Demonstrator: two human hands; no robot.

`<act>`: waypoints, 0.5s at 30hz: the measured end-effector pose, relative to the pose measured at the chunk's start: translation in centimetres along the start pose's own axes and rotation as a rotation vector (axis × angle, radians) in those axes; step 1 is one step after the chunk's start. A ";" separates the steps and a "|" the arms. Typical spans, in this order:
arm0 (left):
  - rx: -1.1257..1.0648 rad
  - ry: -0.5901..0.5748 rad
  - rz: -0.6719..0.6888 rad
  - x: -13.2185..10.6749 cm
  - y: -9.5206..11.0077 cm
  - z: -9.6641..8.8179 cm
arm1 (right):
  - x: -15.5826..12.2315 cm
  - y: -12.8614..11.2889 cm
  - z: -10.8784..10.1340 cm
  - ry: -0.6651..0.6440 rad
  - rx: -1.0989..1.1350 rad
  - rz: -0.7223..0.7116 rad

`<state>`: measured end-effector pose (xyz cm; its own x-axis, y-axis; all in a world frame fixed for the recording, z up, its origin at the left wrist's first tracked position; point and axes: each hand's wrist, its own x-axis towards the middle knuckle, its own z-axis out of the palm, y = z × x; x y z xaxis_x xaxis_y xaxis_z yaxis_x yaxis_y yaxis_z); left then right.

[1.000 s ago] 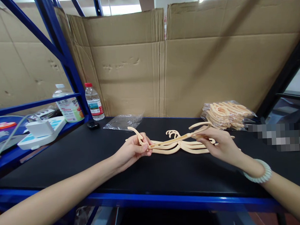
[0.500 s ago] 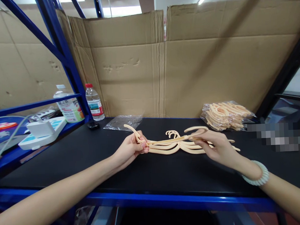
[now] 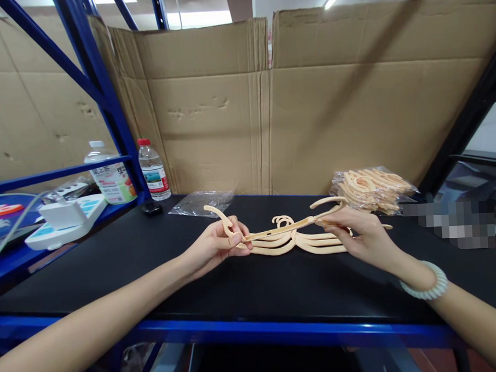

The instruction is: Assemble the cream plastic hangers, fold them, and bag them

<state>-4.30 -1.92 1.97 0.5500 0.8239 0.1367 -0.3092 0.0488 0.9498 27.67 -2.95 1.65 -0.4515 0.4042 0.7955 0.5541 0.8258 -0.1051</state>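
Note:
Between my two hands a beige plastic hanger [image 3: 279,229] is held just above the table, its long bar slanting up to the right. My left hand [image 3: 217,243] is closed on its left end, where a curved arm sticks up past the fingers. With thumb and fingers, my right hand [image 3: 363,237] pinches the right end, beside another curved piece. Behind and below lie several similar beige hangers [image 3: 275,251] stacked on the black tabletop [image 3: 252,292], their hooks pointing away from me. My hands cover parts of the stack's ends.
A clear bag of beige hangers [image 3: 371,189] sits at the back right. An empty plastic bag [image 3: 201,203], a water bottle [image 3: 154,173] and a small black object [image 3: 152,208] are at the back left. A white power strip [image 3: 64,224] lies left. Cardboard [image 3: 204,116] walls the back.
The right end of the held hanger has risen slightly, tilting the bar more, and my right hand has shifted a little right. Both hands keep their hold. The view has shifted slightly.

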 end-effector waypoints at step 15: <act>0.033 0.000 -0.004 0.0 0.0 0.0 | -0.1 0.1 0.0 -0.043 -0.001 -0.008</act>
<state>-4.30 -1.85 1.93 0.5508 0.8240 0.1331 -0.2810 0.0329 0.9591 27.73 -2.87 1.56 -0.4853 0.4144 0.7699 0.5512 0.8286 -0.0985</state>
